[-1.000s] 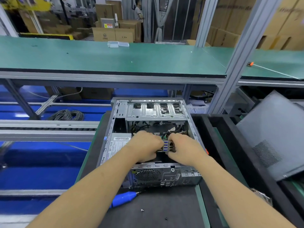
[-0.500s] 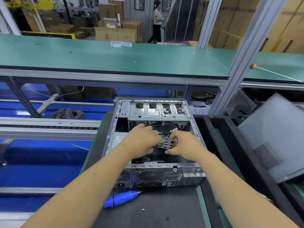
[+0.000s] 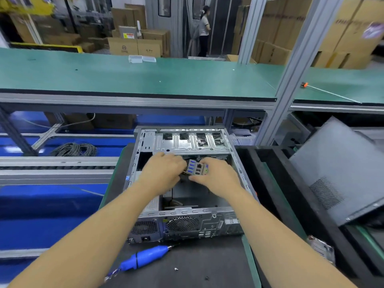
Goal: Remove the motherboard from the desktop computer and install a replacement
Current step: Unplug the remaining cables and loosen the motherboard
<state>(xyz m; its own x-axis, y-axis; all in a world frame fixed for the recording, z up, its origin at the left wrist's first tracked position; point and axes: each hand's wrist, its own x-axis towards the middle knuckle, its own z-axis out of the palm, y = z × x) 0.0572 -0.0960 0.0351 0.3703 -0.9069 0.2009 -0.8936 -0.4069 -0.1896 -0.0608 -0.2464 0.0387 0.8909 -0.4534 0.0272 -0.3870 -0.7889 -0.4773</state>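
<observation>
One head-worn wide view looks forward and down, close above the open computer case (image 3: 187, 183) on the counter (image 3: 207, 267); edges seem blurred.

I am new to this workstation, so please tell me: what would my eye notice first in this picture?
First, the two hands, left hand and right hand, meeting in the middle of the open computer case and holding a small port panel with blue connectors between them. Next, the blue electric screwdriver lying on the dark mat in front of the case, and the grey side panel leaning at the right.
</observation>
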